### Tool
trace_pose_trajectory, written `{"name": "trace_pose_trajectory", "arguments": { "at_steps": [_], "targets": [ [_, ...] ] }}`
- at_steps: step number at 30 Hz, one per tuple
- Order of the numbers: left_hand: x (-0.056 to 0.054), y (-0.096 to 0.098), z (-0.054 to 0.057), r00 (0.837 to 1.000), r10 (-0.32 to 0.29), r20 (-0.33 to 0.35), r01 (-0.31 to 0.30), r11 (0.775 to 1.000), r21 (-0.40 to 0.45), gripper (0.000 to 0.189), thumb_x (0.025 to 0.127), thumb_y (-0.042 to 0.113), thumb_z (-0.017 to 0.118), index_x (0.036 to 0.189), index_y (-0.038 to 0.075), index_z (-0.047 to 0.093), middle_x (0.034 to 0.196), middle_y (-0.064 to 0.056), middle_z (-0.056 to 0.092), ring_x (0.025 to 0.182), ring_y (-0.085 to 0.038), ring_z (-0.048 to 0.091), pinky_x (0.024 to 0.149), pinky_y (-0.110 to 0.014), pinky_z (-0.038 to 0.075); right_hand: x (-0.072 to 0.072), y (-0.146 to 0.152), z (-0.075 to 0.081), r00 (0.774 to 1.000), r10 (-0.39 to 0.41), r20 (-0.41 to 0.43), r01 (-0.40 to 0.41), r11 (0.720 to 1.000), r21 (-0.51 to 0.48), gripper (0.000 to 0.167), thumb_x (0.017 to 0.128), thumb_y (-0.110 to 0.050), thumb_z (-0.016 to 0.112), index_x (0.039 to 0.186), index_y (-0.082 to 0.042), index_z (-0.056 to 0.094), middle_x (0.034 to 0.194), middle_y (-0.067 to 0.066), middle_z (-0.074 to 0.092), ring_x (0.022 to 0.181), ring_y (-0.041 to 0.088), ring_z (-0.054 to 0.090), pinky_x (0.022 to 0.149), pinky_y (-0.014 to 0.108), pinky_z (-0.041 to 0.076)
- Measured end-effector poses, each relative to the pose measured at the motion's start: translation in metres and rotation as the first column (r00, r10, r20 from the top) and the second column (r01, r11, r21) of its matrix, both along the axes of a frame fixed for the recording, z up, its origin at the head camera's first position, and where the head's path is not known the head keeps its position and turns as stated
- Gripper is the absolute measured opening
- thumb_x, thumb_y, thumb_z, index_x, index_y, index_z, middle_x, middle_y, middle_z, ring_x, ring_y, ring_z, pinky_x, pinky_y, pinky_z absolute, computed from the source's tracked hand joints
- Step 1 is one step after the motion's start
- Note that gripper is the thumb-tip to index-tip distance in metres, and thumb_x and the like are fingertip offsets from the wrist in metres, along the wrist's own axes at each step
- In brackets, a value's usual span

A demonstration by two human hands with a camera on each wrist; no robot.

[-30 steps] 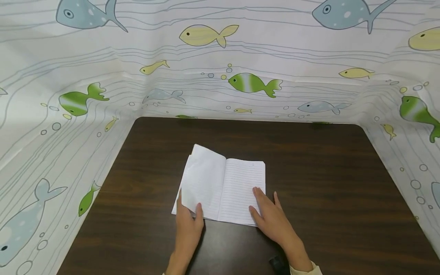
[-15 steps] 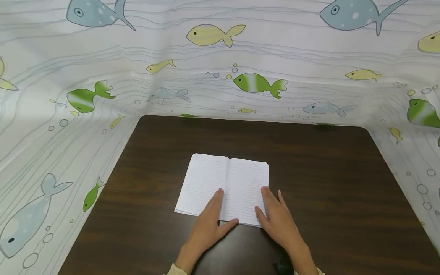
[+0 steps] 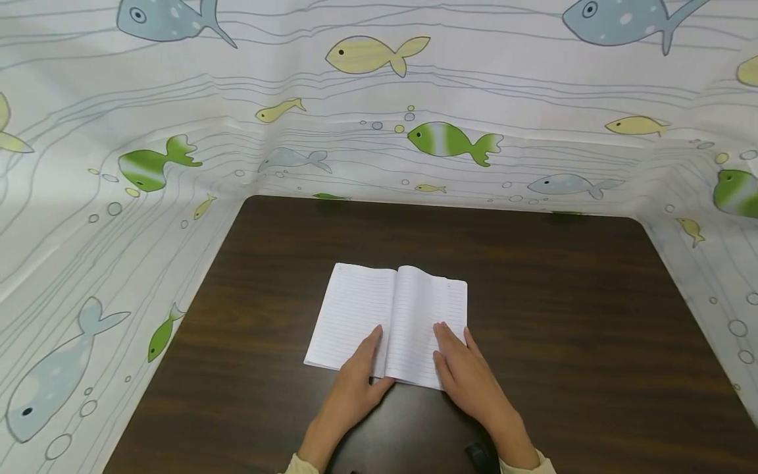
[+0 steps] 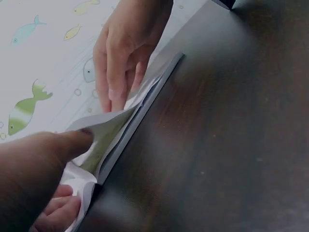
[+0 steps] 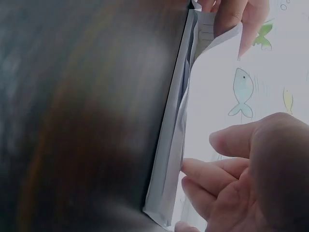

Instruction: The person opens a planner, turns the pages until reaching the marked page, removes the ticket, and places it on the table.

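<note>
On a dark table (image 3: 562,316), left hand (image 3: 355,378) and right hand (image 3: 466,374) rest loosely, unclenched, on a spread notebook (image 3: 391,316), its pages (image 3: 414,329) (likely light, soft, easily creased) best pinched at their outer edges.

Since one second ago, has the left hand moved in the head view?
Yes, rightward: the left hand, then at the lower left of the lined notebook, now lies beside its center fold, farther from the left edge of the dark tabletop.

A notebook (image 3: 353,309) of white lined pages lies open on the dark surface (image 3: 568,316), a right-hand leaf (image 3: 414,316) bowed up.
</note>
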State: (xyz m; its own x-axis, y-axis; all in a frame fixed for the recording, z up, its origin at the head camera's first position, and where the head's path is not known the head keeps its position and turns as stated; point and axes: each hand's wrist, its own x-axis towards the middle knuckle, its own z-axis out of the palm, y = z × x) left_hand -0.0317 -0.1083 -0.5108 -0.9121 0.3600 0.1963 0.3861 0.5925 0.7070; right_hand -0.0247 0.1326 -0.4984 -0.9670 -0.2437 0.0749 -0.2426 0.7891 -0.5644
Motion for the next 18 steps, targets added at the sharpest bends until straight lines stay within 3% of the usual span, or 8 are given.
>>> {"name": "trace_pose_trajectory", "arguments": {
  "at_steps": [4,10,18],
  "targets": [
    [0.005,0.0,0.003,0.998,0.033,0.045,-0.034,0.999,0.014,0.073,0.09,0.007,0.079,0.153,-0.002,0.043,0.147,-0.018,0.057,0.137,-0.029,0.055,0.108,-0.048,0.047,0.001,0.0,0.001,1.0,-0.008,0.026,0.008,1.0,-0.008,0.054,0.105,-0.017,0.059,0.15,0.009,0.046,0.156,0.021,0.045,0.147,0.032,0.041,0.122,0.063,0.019],
    [0.008,-0.002,0.003,0.997,0.073,-0.016,-0.071,0.993,0.089,0.06,0.086,0.001,0.081,0.14,-0.003,0.057,0.132,-0.017,0.067,0.124,-0.028,0.064,0.1,-0.046,0.054,0.002,0.006,0.001,0.999,-0.027,0.018,0.027,1.0,-0.01,0.057,0.103,-0.015,0.062,0.151,0.009,0.043,0.157,0.023,0.044,0.147,0.034,0.041,0.121,0.064,0.02],
    [0.002,-0.009,0.003,0.996,-0.014,-0.087,0.02,0.997,0.068,0.062,0.076,0.025,0.093,0.128,0.001,0.067,0.122,-0.007,0.071,0.115,-0.02,0.068,0.096,-0.038,0.056,0.004,0.01,-0.001,0.999,-0.037,0.024,0.039,0.995,-0.09,0.048,0.096,-0.008,0.071,0.142,-0.005,0.059,0.145,0.019,0.059,0.142,0.034,0.049,0.12,0.069,0.016]
  ]
}}
